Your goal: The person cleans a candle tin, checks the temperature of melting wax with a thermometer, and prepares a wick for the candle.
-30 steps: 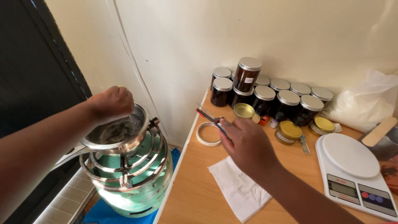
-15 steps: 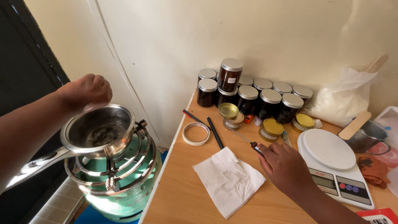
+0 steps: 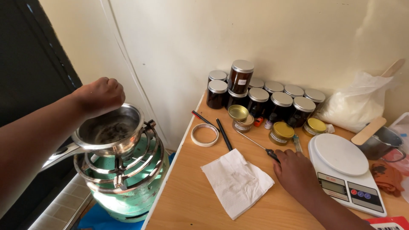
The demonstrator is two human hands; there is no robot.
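Right hand [image 3: 297, 173] on thin metal probe [image 3: 255, 144], left hand [image 3: 100, 96] over saucepan [image 3: 108, 134]

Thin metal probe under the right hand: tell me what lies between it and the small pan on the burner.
The probe lies under the right hand. Toward the pan, a black pencil, a tape ring and the table edge lie between.

Your wooden table [image 3: 191, 200] stands against the wall. At its back sits a cluster of dark jars with silver lids [image 3: 264, 96], with small gold-lidded tins [image 3: 281, 132] in front. Near the left edge lie a ring of tape [image 3: 204, 135] and a black stick [image 3: 224, 134]. A white napkin [image 3: 236, 182] lies in the middle, a white kitchen scale [image 3: 347, 170] to its right, and a white bag [image 3: 355, 106] behind that.
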